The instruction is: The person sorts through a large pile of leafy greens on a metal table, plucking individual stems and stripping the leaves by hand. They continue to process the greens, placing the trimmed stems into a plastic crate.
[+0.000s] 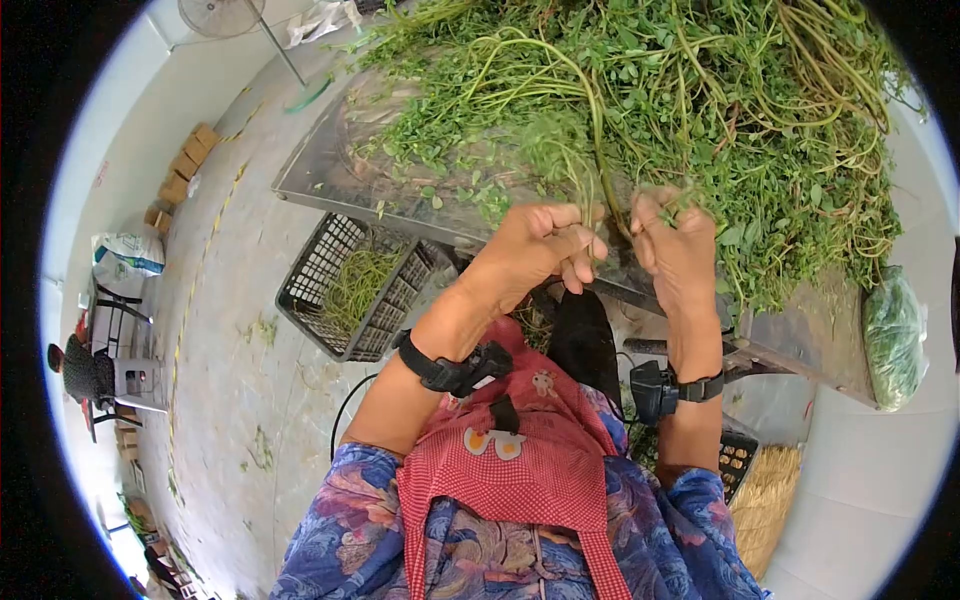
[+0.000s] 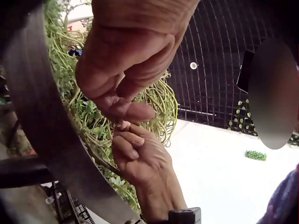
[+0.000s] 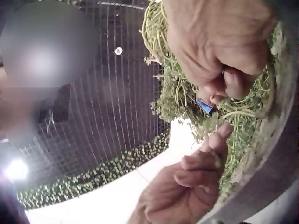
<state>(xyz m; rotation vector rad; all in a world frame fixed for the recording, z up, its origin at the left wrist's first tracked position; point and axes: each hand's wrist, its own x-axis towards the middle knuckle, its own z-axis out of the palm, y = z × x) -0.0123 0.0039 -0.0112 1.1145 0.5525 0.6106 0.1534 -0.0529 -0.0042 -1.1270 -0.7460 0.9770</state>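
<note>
A big heap of leafy green stems (image 1: 690, 90) covers the metal table (image 1: 320, 185). Both hands work at its near edge. My left hand (image 1: 545, 245) has its fingers curled and pinches a few long stems (image 1: 597, 190) that hang off the heap. Just to the right, my right hand (image 1: 675, 240) pinches a leafy sprig (image 1: 672, 212). The left wrist view shows the left hand (image 2: 124, 70) above the right hand (image 2: 140, 156), fingertips almost touching among the stems (image 2: 159, 102). In the right wrist view the right hand (image 3: 219, 46) is above the left hand (image 3: 191, 182), with a small blue object (image 3: 204, 106) between them.
A black plastic crate (image 1: 310, 270) holding trimmed stems stands on the floor left of my knees. Another crate (image 1: 738, 455) and a straw bundle (image 1: 765, 505) are lower right. A bag of greens (image 1: 893, 335) lies at the right. Boxes (image 1: 185, 165) and a fan stand (image 1: 225, 15) are far left.
</note>
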